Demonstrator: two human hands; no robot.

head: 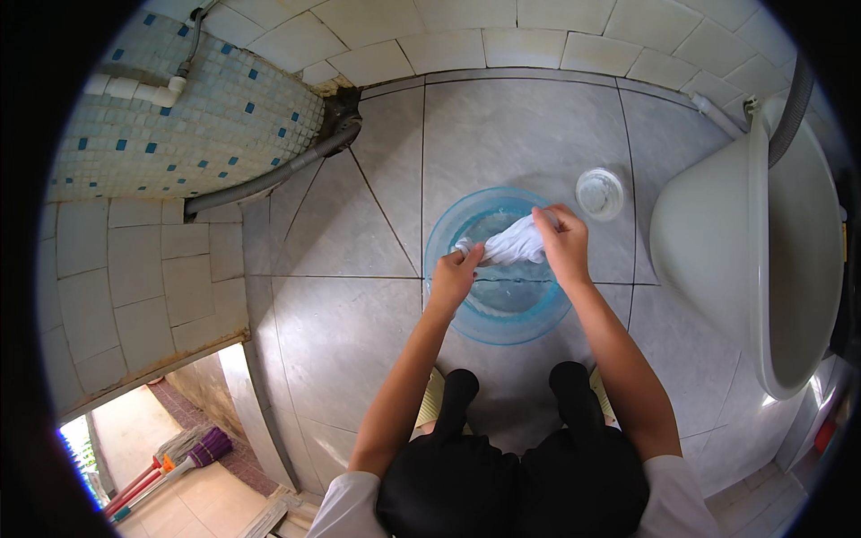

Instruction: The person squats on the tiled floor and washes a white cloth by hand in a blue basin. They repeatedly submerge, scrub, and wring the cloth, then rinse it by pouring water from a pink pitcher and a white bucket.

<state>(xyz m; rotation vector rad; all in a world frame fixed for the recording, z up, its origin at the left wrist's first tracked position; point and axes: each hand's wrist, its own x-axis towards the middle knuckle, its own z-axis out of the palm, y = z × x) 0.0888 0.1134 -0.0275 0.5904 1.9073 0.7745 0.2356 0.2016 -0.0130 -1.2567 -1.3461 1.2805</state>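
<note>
A wet white cloth (514, 241) is stretched between my two hands above a clear blue plastic basin (440, 222). My left hand (455, 274) grips its narrow, bunched end near the basin's left side. At the cloth's other end, my right hand (564, 241) pinches the fabric over the right rim. The cloth looks gathered into lengthwise folds and slants up to the right. Below it, water (511, 296) stands in the basin. My fingers hide part of each cloth end.
A small clear tub (599, 194) with whitish contents stands right of the basin on grey floor tiles (343, 323). Further right is a large pale tub (706, 222). A grey drain hose (282, 168) runs along the left wall. A purple broom (210, 446) lies beyond the doorway.
</note>
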